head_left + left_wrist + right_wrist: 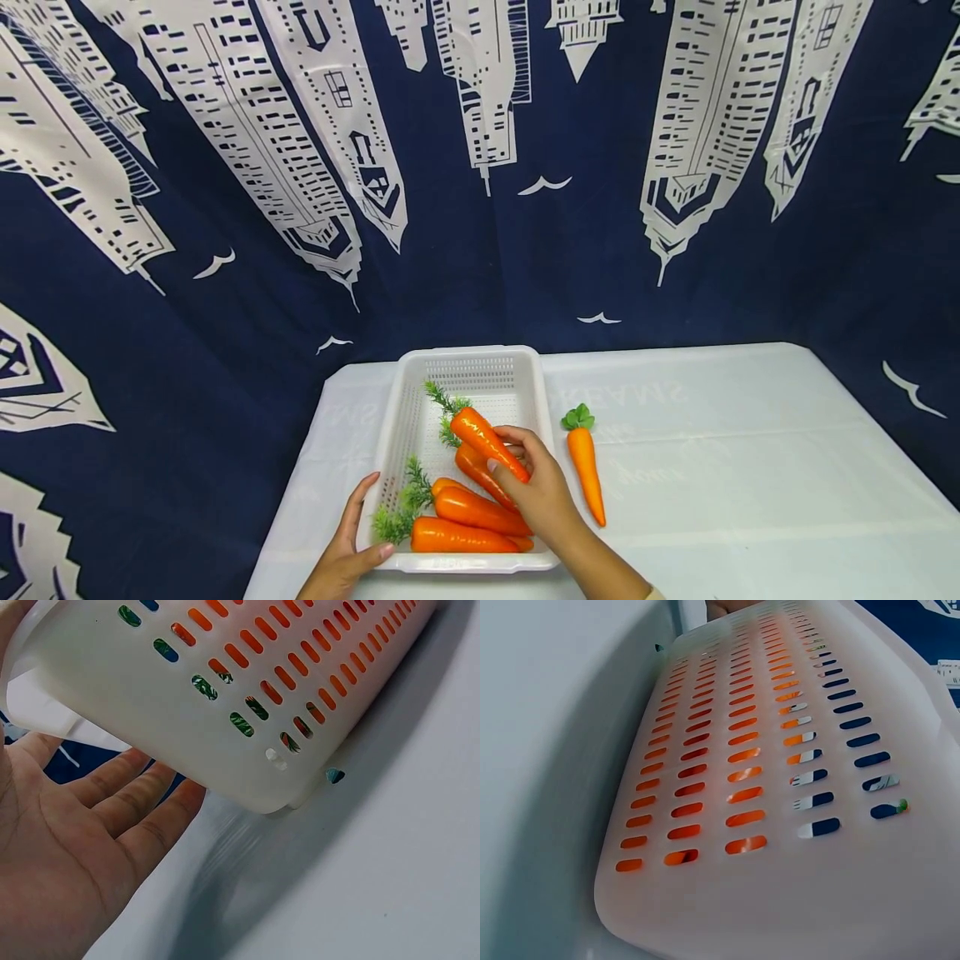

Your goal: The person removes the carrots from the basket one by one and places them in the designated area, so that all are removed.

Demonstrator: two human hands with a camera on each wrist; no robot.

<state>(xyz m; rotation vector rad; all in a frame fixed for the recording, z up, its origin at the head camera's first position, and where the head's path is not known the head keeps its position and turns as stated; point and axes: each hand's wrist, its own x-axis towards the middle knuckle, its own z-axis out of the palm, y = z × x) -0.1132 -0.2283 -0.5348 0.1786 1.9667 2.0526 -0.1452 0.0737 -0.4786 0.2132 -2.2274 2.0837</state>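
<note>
A white plastic basket [465,562] with slotted walls holds several toy carrots, among them one carrot [465,535] lying along its near side. My left hand [341,554] holds the basket's near left corner, thumb on the near rim and fingers along the outer left side; in the left wrist view, the palm and fingers [146,802] lie beside the wall. Inside the basket area, my right hand [536,483] grips an orange carrot [480,433] by its tapered end, leafy top pointing away to the left. Another carrot [480,471] lies partly hidden beneath it.
A slimmer carrot [585,471] with round green leaves lies on the white tablecloth [720,467], right of the basket. Behind the table hangs a dark blue cloth [525,275] printed with white buildings and birds.
</note>
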